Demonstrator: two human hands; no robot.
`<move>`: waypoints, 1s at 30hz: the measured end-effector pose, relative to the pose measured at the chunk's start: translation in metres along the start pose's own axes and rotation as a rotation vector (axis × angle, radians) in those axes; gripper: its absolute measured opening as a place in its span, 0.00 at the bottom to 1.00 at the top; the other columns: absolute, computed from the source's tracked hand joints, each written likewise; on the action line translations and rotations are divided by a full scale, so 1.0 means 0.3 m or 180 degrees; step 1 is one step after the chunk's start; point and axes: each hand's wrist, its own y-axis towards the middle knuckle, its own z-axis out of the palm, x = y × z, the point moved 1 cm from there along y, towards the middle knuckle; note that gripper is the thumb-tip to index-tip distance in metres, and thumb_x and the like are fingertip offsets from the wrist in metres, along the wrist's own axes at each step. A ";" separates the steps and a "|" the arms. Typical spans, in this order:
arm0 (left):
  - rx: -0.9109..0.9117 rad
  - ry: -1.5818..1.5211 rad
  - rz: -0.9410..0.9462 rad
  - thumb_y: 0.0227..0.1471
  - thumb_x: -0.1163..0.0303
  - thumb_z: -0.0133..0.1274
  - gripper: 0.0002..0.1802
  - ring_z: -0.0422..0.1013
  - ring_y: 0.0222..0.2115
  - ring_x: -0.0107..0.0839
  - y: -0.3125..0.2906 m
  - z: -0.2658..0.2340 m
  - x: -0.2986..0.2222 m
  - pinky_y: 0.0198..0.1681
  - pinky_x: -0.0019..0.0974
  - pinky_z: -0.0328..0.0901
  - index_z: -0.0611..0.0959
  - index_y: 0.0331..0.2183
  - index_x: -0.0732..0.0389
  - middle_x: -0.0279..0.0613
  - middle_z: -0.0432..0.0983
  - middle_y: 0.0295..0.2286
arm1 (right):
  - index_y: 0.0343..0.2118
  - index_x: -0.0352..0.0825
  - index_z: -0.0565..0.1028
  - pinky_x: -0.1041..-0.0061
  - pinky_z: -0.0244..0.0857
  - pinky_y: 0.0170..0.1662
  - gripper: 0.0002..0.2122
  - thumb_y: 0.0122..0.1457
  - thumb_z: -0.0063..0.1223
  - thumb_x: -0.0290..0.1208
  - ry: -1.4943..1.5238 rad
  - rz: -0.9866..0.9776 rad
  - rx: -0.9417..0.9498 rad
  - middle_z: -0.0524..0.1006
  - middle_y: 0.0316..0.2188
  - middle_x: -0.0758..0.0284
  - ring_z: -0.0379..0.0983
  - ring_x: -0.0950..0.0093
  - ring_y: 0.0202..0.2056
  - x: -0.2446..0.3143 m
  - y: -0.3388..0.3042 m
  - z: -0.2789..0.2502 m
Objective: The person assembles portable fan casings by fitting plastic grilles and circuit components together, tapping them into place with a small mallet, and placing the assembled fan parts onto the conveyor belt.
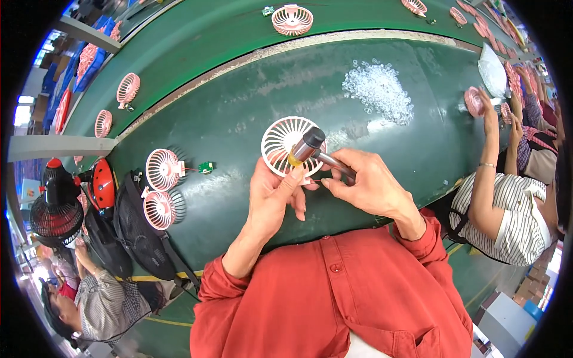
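Note:
In front of my chest, my left hand [267, 194] grips the near edge of a round, slatted pink fan housing [276, 142] and holds it tilted above the green table. My right hand [377, 184] is closed round the metal handle of a small hammer [311, 138]. Its head, with one black end and one yellow end, lies over the middle of the housing. The yellow end is close to my left thumb; whether it touches the housing I cannot tell.
Left on the table [233, 101] are two pink fan housings [162, 169] and a small green circuit board [206, 167]. Clear little rings [379, 89] are heaped at far right. Beyond runs a green conveyor [209, 36] carrying housings. Bags [140, 227] sit left; a co-worker [504, 212] works right.

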 end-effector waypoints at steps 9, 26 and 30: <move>0.0072 -0.0456 -0.0207 0.60 0.72 0.51 0.17 0.72 0.16 0.28 -0.002 -0.004 0.002 0.11 0.28 0.65 0.68 0.48 0.67 0.49 0.77 0.32 | 0.38 0.29 0.75 0.69 0.63 0.29 0.11 0.52 0.58 0.26 -0.0158 -0.0584 -0.0375 0.74 0.26 0.60 0.70 0.67 0.25 -0.009 -0.004 0.031; -0.0303 -0.1172 -0.0999 0.60 0.60 0.52 0.16 0.72 0.15 0.30 -0.048 0.002 0.010 0.13 0.30 0.64 0.77 0.39 0.65 0.41 0.76 0.23 | 0.41 0.32 0.74 0.65 0.68 0.25 0.13 0.50 0.56 0.19 -0.1176 -0.1612 -0.0487 0.74 0.37 0.62 0.74 0.61 0.25 0.003 -0.019 0.121; 0.0140 -0.0347 -0.0746 0.61 0.66 0.50 0.21 0.75 0.19 0.33 -0.078 -0.022 -0.029 0.16 0.31 0.70 0.67 0.49 0.69 0.51 0.79 0.33 | 0.26 0.28 0.77 0.77 0.63 0.26 0.04 0.53 0.61 0.21 0.0268 -0.1097 -0.1151 0.74 0.23 0.65 0.71 0.77 0.24 0.050 -0.010 0.061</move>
